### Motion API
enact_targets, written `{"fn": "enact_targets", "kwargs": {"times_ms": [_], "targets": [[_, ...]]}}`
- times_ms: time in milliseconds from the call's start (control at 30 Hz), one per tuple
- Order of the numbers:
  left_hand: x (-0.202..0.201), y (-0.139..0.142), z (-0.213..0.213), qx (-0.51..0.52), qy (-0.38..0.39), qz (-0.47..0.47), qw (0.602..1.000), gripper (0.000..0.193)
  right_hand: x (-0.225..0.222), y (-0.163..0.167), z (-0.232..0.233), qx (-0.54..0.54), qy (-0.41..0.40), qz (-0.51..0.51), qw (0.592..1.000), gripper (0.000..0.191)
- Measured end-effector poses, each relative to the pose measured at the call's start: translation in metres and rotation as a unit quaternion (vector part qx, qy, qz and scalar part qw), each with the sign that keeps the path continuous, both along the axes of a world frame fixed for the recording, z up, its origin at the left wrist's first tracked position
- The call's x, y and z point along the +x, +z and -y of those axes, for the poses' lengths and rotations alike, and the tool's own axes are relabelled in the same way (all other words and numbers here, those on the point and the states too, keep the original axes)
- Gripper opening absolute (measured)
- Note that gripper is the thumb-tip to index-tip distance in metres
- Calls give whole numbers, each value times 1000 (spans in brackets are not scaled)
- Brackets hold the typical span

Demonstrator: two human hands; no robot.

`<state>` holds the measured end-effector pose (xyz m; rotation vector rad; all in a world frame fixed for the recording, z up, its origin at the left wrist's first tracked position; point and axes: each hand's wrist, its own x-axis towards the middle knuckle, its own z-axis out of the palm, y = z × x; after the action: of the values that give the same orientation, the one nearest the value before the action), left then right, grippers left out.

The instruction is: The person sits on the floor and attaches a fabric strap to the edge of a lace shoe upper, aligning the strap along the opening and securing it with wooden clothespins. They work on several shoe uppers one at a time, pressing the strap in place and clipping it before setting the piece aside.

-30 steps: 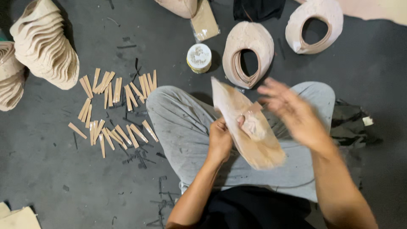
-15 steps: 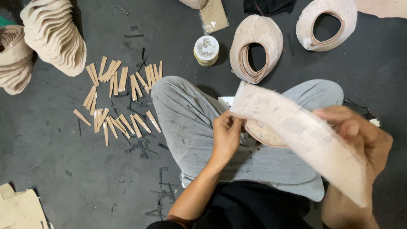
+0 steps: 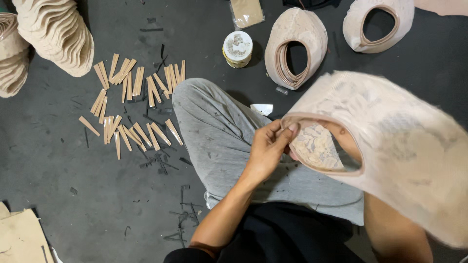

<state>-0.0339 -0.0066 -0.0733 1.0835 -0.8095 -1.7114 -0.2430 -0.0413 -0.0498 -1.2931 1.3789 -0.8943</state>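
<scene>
My left hand [image 3: 268,146] pinches the inner rim of a beige lace shoe upper [image 3: 390,136] held over my lap, fingertips on the edge of its opening. The piece is raised close to the camera and blurred at the right. My right hand [image 3: 343,139] is mostly hidden behind the piece; only part of it shows through the opening, gripping from underneath. A patterned lace lining [image 3: 317,146] shows inside the opening. I sit cross-legged in grey trousers [image 3: 219,131] on a dark floor.
Several tan strips [image 3: 129,104] lie scattered on the floor at left. Stacks of beige uppers [image 3: 53,34] sit at top left. A round tin [image 3: 237,48], a flat packet [image 3: 246,12] and two more uppers [image 3: 295,46] [image 3: 378,24] lie ahead. Card sheets [image 3: 22,236] at bottom left.
The lace upper has been lifted and turned toward the camera, now filling the right side. My left hand moved up to pinch its rim; my right hand went behind it.
</scene>
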Motion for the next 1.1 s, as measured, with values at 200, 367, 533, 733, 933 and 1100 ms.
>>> {"fn": "enact_targets", "kwargs": {"times_ms": [200,367,533,733,933,1100], "targets": [[5,1,-1,-78,14,142,987,16,9,-5,8,43,65,-15,997,32],[4,8,5,-152,67,291,942,15,23,-13,19,-8,107,-36,994,27],[6,9,14,-177,70,349,918,15,27,-11,13,74,59,50,994,34],[3,3,26,-122,92,218,964,14,31,-3,15,-89,29,-70,993,34],[4,7,33,-254,120,325,903,7,33,-1,20,34,22,6,999,42],[5,25,39,-282,135,329,891,10,37,20,24,-189,12,-97,977,41]]}}
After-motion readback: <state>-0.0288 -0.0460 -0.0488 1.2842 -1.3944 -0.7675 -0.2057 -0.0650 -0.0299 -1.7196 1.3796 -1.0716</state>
